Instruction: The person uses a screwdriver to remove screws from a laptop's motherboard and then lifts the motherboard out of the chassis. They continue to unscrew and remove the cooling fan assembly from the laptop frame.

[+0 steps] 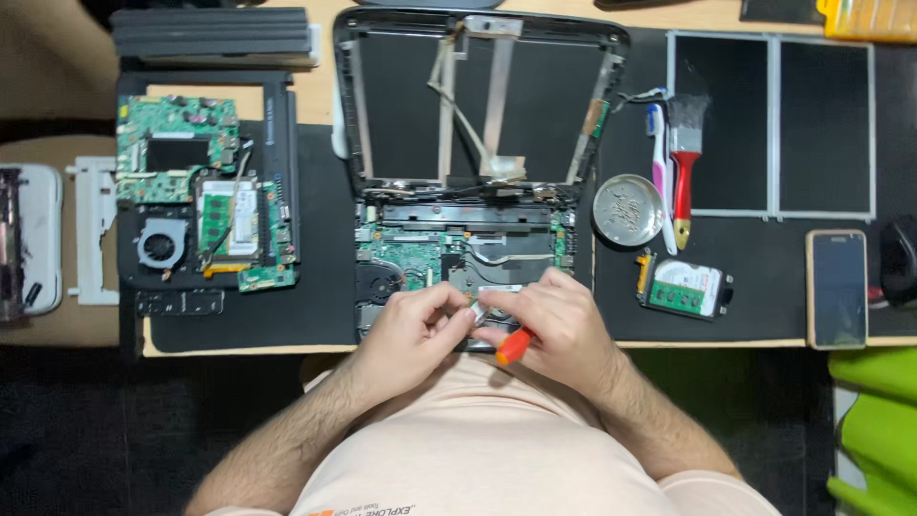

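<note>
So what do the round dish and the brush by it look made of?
Dish: likely metal, with a shiny silver sheen and bright rim. Brush: red glossy handle, plastic or painted wood, dark soft bristles.

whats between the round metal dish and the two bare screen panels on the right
In the head view, a paintbrush with a red handle and a white toothbrush lie side by side on the black mat, between the metal dish and the panels.

bare black mat (315, 287) left of opened laptop (458, 248), metal dish (628, 210), hard drive (683, 287) crowding right
</note>
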